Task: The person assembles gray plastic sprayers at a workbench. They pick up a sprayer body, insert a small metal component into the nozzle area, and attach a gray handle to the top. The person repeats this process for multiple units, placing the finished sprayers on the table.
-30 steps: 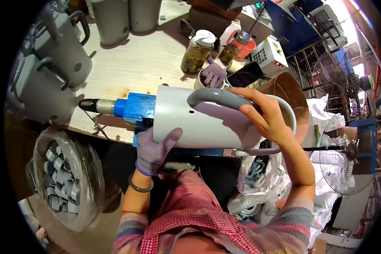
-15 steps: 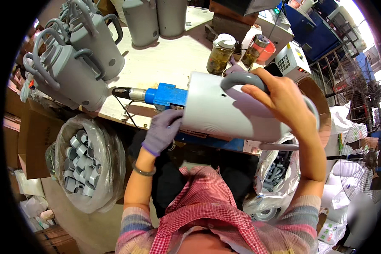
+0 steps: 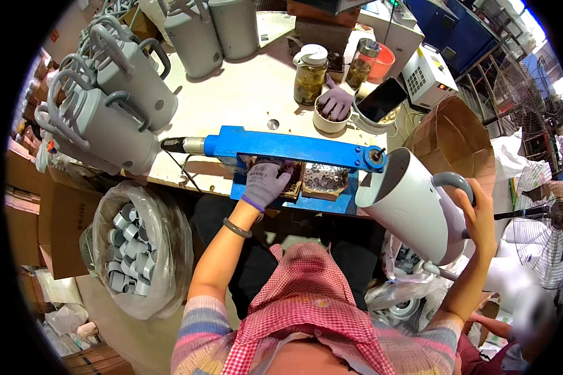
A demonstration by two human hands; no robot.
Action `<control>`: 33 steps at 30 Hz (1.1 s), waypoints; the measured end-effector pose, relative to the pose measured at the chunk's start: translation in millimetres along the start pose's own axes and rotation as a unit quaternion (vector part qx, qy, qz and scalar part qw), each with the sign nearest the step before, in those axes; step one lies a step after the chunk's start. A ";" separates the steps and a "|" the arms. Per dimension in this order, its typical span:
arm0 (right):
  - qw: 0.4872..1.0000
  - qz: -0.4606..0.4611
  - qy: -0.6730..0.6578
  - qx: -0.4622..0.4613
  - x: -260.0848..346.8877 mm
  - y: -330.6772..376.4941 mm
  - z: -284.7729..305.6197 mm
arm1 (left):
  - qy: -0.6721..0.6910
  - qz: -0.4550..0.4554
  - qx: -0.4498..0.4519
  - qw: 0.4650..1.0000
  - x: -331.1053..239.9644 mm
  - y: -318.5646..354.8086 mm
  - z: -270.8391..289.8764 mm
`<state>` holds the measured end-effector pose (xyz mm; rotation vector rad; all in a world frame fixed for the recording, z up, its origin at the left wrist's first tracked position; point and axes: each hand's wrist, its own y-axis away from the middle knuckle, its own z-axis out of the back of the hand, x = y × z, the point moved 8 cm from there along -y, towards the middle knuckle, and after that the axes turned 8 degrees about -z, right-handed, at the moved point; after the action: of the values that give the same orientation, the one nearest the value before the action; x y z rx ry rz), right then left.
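Note:
My right hand is closed around the dark grey handle of a light grey plastic can, which looks like a watering can. The can lies tilted, its open end toward the metal tip of a long blue tool arm and just beside it. Beneath that arm, my gloved left hand reaches with bent fingers into a small box of dark little parts. Its fingertips are partly hidden, so what they pinch cannot be made out. Next to it stands a box of small metal washers.
Several grey cans crowd the table's left side. A jar, a cup with a glove on it and a phone sit behind the arm. Bags of grey parts flank me. A person's arm shows at lower right.
The can has swung right and toward me, off the blue arm, which is now uncovered. My left hand has left the can's end and moved right into the parts box.

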<state>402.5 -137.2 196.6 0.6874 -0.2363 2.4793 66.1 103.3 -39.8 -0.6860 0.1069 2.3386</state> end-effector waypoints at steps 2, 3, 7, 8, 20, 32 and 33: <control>1.000 -0.012 -0.024 -0.016 -23.4 11.5 4.0 | 0.036 -0.017 -0.050 0.998 -28.8 7.4 29.5; 0.999 -0.019 -0.041 -0.018 -34.5 14.7 3.8 | 0.104 -0.016 -0.094 0.990 -36.1 16.3 46.3; 0.996 -0.035 -0.064 -0.054 -57.6 27.7 7.5 | 0.461 0.042 -0.114 0.879 -67.4 34.4 60.3; 0.995 -0.040 -0.071 -0.064 -63.2 29.9 7.7 | 0.502 0.048 -0.104 0.857 -88.5 29.8 70.2; 0.989 -0.040 -0.106 -0.090 -99.5 21.7 -13.6 | 0.306 -0.138 0.034 0.941 -201.1 -92.0 49.0; 0.989 -0.039 -0.115 -0.083 -104.7 16.2 -23.6 | 0.110 -0.334 0.103 0.931 -234.2 -98.3 62.2; 0.989 -0.048 -0.114 -0.078 -103.2 14.6 -23.4 | 0.140 -0.331 0.105 0.927 -229.5 -99.9 61.7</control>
<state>458.6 -190.2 122.7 0.8942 -0.4661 2.2608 245.8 57.9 139.4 -0.7944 0.2131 1.5516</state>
